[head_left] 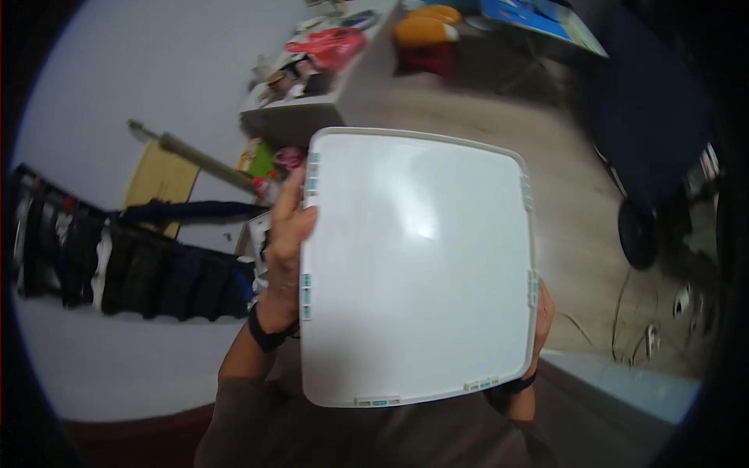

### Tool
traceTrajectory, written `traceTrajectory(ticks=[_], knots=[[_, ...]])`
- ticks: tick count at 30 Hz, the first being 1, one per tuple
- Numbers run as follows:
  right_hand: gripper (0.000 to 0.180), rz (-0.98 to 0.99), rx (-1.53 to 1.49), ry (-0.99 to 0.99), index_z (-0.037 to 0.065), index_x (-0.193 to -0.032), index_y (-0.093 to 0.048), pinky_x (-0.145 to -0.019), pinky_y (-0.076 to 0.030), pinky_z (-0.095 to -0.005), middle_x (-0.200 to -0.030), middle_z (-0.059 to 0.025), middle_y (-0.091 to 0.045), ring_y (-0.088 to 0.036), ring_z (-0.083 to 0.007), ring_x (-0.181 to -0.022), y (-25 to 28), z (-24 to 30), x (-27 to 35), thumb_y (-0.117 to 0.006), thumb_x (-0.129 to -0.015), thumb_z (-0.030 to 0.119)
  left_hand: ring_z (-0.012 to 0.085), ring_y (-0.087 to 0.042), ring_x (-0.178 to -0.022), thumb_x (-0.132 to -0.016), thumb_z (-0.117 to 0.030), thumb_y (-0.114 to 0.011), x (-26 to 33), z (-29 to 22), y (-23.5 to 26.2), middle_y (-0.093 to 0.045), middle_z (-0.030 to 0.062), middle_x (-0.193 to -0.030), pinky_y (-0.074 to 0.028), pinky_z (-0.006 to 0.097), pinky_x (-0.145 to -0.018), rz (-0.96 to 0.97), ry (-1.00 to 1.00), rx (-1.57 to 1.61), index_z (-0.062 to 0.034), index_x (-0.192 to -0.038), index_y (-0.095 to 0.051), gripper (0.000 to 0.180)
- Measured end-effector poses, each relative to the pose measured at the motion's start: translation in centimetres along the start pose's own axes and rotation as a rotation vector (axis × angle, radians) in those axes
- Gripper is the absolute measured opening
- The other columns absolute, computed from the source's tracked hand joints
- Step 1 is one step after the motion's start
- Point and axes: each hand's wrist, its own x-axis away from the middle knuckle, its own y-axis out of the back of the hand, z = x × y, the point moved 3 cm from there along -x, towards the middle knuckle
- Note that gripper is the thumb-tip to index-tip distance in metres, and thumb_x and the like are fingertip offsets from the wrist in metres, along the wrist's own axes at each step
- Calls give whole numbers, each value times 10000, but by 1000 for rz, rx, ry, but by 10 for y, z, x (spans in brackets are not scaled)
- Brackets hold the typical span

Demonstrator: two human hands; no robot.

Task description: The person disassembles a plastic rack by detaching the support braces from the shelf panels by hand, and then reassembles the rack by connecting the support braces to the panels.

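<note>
A large white panel [421, 265] with rounded corners hangs in front of my body, its flat glossy face toward me. Small grey and teal clip-like pieces sit along its left, right and lower edges. It looks like a box lid or a folded box, but I cannot tell which. My left hand [285, 243] grips the left edge, thumb at the rim and the other fingers partly behind it. At the lower right edge, my right hand [544, 318] holds the panel from the side, with most of its fingers hidden behind it. Dark bands circle both wrists.
A white cabinet [343, 105] carries a red plastic bag [331, 48] and clutter. A dark hanging organizer [140, 269] and a dark umbrella [195, 210] are at the left. Far off stand an orange-and-red stool [425, 43] and a blue-topped table [530, 17]. Cables lie on the right floor.
</note>
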Motion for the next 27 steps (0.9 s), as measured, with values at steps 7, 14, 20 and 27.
traceTrajectory(ticks=[7,14,20,27], knots=[[523,2,-47,-119,-39,-1182,-524,-769,-495,-300,-980,-104,-631,-613,-174,-868,-34,21,3,-391,-974,423,437,-550,-1131,-780,-91,-710,17,-4,21,-370,359,-1351,-507,418,-916,177,214,-101,38,-1331,-305,695],[630,85,-407,-110,-14,-1307,-439,-801,-498,-332,-1081,-143,-593,-595,-216,-963,-45,37,12,-293,-988,510,445,-585,-1024,-673,-139,-738,11,-30,24,-494,330,-1252,-503,458,-843,284,211,-308,99,-1422,-152,980],[634,199,-232,87,-37,-1335,-390,-797,-511,-345,-1137,-185,-556,-591,-242,-978,-44,49,17,-397,-943,461,459,-582,-967,-682,-100,-716,8,-33,28,-559,295,-1129,-504,481,-791,270,323,-270,63,-1324,-322,771],[383,213,150,381,-15,-1298,-439,-838,-522,-373,-1244,-254,-515,-580,-271,-1056,-2,50,-42,-451,-935,108,447,-581,-816,-757,-98,-654,-46,25,7,-562,260,-893,-452,540,-666,86,11,-304,7,-1293,-369,616]])
